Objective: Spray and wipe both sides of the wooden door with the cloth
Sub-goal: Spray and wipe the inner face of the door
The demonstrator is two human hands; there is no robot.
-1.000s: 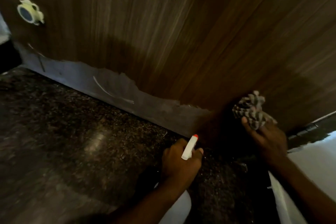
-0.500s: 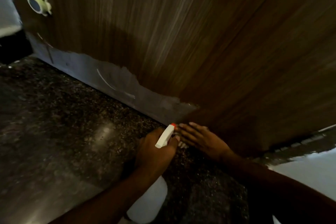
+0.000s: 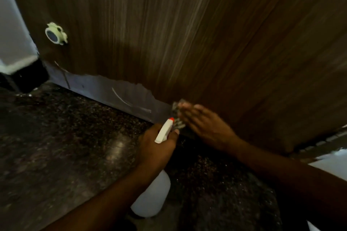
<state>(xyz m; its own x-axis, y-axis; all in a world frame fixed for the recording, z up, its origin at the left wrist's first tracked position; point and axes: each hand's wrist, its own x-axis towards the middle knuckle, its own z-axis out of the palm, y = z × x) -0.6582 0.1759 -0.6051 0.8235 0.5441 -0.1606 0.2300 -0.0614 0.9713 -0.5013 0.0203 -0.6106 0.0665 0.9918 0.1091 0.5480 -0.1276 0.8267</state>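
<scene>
Fingers (image 3: 189, 110) of right hand (image 3: 208, 129) straight and close together, pressing cloth (image 3: 177, 108) flat against door (image 3: 187, 33) at its bottom edge, just above floor (image 3: 56, 146). Cloth blurred, mostly hidden under them. Left hand (image 3: 155, 150) just beside, gripping neck of bottle (image 3: 150, 197), red-tipped nozzle towards cloth. Grey bare strip (image 3: 112, 92) along door foot. Round pale fitting (image 3: 55, 33) near door's left edge.
</scene>
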